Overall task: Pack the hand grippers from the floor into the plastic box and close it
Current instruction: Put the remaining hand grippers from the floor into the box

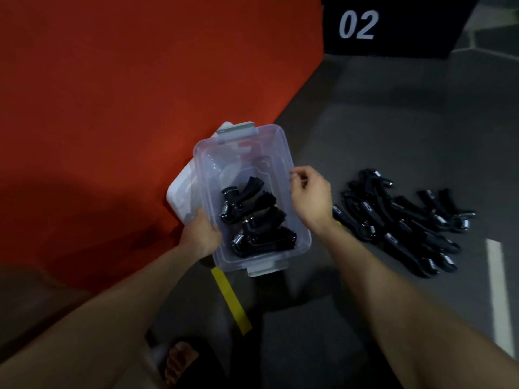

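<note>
1. Hand grippers, loose pile (404, 220): black, with metal springs, lying on the grey floor (379, 122), to the right of the box and just past the right wrist.
2. Hand grippers already packed (254, 217): several lie in the near half of the box; the far half shows bare bottom.
3. Clear plastic box (276, 141): lid off, grey latches at the far and near ends, sits between the two hands at the edge of the red mat (112, 94).
4. Left hand (200, 234): grips the box's near-left rim, fingers curled over the wall.
5. Right hand (310, 192): hovers over the box's right rim, fingers loosely curled, thumb and forefinger close together; nothing visible between them, but the fingertips are blurred. It is apart from the floor pile.
6. White lid (179, 192): lies under or beside the box's left side, partly on the mat; which of the two, can't tell.
7. Yellow tape strip (230, 299) on the floor just below the box.
8. Black block marked "02" (393, 23) at the top right.
9. Foot in a black sandal (179, 360) at the bottom.
</note>
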